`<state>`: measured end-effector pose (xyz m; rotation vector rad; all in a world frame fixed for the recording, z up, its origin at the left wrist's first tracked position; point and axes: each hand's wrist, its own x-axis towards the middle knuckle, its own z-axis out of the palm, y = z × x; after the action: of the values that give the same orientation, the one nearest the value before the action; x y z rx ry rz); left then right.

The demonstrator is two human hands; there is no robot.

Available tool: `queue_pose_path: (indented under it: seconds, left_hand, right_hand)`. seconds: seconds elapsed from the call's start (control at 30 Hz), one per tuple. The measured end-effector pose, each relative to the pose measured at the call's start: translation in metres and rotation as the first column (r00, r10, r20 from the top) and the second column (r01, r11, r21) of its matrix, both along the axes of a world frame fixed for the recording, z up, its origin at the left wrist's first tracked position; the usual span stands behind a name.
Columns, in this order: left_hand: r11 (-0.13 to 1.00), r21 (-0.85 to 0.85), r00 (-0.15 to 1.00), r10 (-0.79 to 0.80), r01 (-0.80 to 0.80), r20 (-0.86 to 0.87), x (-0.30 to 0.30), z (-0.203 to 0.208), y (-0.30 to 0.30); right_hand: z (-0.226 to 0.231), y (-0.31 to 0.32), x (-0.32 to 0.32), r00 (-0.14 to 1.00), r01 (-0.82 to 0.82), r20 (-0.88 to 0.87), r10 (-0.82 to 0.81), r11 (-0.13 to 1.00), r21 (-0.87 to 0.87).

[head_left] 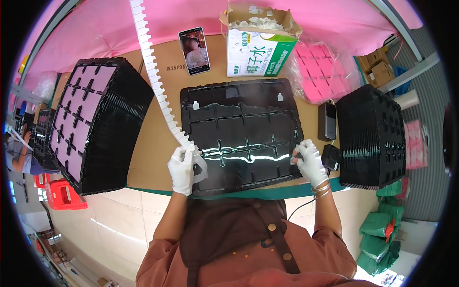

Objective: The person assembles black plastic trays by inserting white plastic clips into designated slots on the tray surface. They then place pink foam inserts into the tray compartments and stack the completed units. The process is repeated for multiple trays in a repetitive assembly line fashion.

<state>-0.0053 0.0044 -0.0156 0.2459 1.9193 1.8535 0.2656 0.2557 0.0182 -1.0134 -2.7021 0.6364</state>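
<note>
Likely tab-sticking: left hand [183, 170] pinches notched strip [150, 60] left of black tray [244, 126], right hand [311, 164] pinches tab [293, 161] opposite, probably needing alignment.

A smartphone [195, 50] with a lit screen sits to the left of an open white-and-green carton [253, 55] holding crumpled white scraps, and clear plastic wraps pink molded sheets [319, 71] to the carton's right. A dark boxy device [327, 120] lies just below those sheets. Beyond the table, a red plastic stool [67, 195] stands at left, while green bundles [375, 229] are piled at right.
</note>
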Motion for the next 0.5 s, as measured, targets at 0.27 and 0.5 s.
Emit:
queue_pose_path:
  seconds: [0.27, 0.5]
  left_hand:
    - [0.999, -0.039, 1.0, 0.006, -0.006, -0.015, -0.001, 0.0, 0.0]
    - [0.998, -0.066, 1.0, 0.003, -0.005, -0.024, -0.001, 0.001, 0.001]
  right_hand:
    - [-0.013, -0.004, -0.008, 0.992, 0.067, -0.11, -0.053, 0.989, 0.131]
    - [-0.021, -0.001, 0.005, 0.991, -0.032, -0.13, 0.042, 0.996, 0.08]
